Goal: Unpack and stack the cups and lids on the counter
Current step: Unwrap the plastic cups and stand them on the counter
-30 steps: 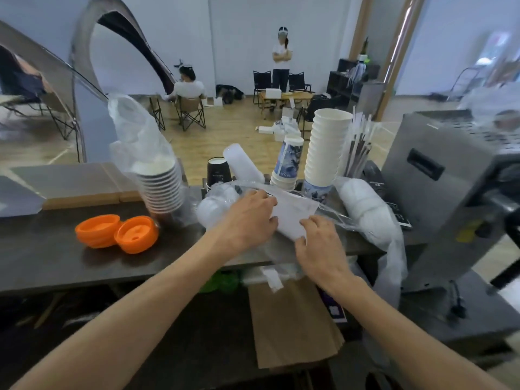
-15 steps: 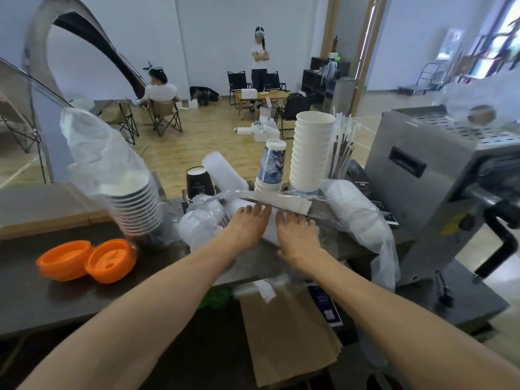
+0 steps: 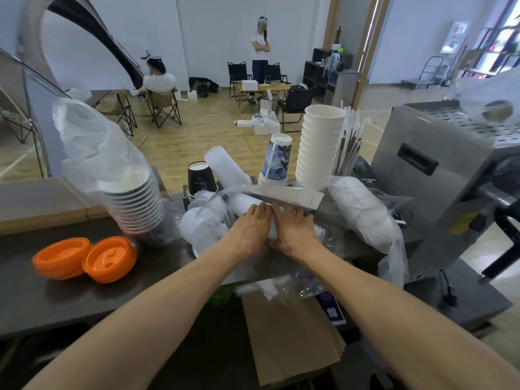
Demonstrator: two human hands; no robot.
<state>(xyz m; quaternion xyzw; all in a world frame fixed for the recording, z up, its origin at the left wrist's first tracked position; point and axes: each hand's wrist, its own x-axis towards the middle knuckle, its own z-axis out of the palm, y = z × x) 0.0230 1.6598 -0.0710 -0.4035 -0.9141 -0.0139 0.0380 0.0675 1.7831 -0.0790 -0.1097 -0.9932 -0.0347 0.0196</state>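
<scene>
Both hands lie side by side, palms down, on a plastic sleeve of white cups (image 3: 247, 205) lying on its side on the table (image 3: 42, 299). The left hand (image 3: 249, 229) has its fingers fairly straight over the sleeve; the right hand (image 3: 294, 229) curls slightly over the same wrap, and whether it grips cannot be told. Taking this sleeve as the landmark: just left of it lies a bag of clear lids (image 3: 199, 229); further left stands a stack of dark cups (image 3: 135, 204) with its bag still over the top, then two orange lids (image 3: 84, 257). Behind it stand a tall stack of white cups (image 3: 319, 147), a printed cup stack (image 3: 275, 160) and one black cup (image 3: 201, 177). To its right lies another wrapped sleeve (image 3: 357, 209). Judged progress: partly done; several packs remain wrapped.
</scene>
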